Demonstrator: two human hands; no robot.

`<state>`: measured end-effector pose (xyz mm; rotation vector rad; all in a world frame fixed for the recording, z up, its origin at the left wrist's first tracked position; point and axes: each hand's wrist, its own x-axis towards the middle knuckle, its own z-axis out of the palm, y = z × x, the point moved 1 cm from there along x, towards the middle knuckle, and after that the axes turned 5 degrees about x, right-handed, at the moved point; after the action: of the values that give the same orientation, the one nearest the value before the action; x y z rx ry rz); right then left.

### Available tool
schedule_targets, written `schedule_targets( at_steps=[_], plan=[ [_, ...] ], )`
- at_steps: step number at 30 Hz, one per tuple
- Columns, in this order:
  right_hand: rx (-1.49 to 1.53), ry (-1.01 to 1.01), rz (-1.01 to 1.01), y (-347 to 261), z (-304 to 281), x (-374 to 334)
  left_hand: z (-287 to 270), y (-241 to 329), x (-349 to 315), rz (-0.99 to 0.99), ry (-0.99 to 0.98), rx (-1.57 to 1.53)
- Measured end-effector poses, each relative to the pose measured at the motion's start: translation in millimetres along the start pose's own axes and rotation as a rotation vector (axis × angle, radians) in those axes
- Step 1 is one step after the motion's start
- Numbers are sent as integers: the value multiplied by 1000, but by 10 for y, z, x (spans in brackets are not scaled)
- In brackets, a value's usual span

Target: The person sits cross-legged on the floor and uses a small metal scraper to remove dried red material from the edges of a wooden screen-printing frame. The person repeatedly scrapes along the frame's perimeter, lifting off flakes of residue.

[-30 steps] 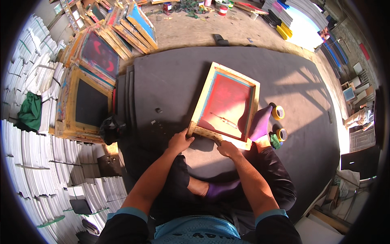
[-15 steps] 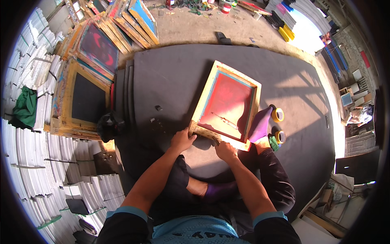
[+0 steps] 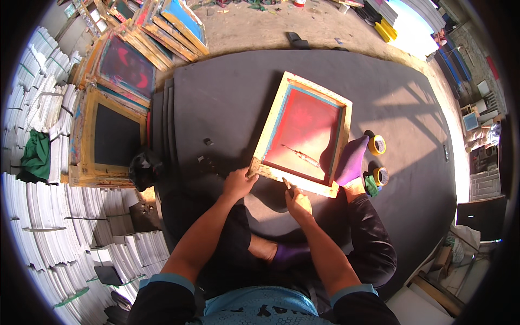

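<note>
A wooden screen-printing frame (image 3: 271, 130) with red mesh lies tilted in front of me. My left hand (image 3: 239, 183) is closed on its near left corner. My right hand (image 3: 299, 205) grips a short, narrow tool (image 3: 287, 184), whose upper end is at the frame's near bar; its exact kind is hard to make out. Resting on the mesh is a screwdriver (image 3: 306, 158) with a reddish, see-through handle. My foot in a purple sock (image 3: 353, 157) sits against the frame's right side.
Two yellow-rimmed tape rolls (image 3: 377, 144) and a green cloth (image 3: 371, 186) are right of my foot. Dark sheets (image 3: 227, 81) lie under everything. More frames (image 3: 84, 135) lean at the left, near a black plastic bag (image 3: 145, 168) and stacked white sheets (image 3: 40, 216).
My right hand has drawn back slightly from the frame's near bar, so more of the tool shows. The left hand stays at the corner. The whole view has shifted a little.
</note>
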<state>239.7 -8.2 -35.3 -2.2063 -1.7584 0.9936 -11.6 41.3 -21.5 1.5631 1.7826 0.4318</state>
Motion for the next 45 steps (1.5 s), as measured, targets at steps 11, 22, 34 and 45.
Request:
schedule_targets(
  at_steps=[11, 22, 34, 45],
  plan=[
    [565, -601, 46, -1219, 152, -222, -375, -144, -71, -176, -190, -658],
    [882, -820, 103, -1485, 236, 82, -615, -347, -23, -249, -110, -981],
    [883, -820, 145, -1646, 206, 101, -636, -353, -1, -281, -53, -989],
    [478, -664, -113, -1771, 186, 186, -627, -353, 2, -285, -9, -970]
  ],
)
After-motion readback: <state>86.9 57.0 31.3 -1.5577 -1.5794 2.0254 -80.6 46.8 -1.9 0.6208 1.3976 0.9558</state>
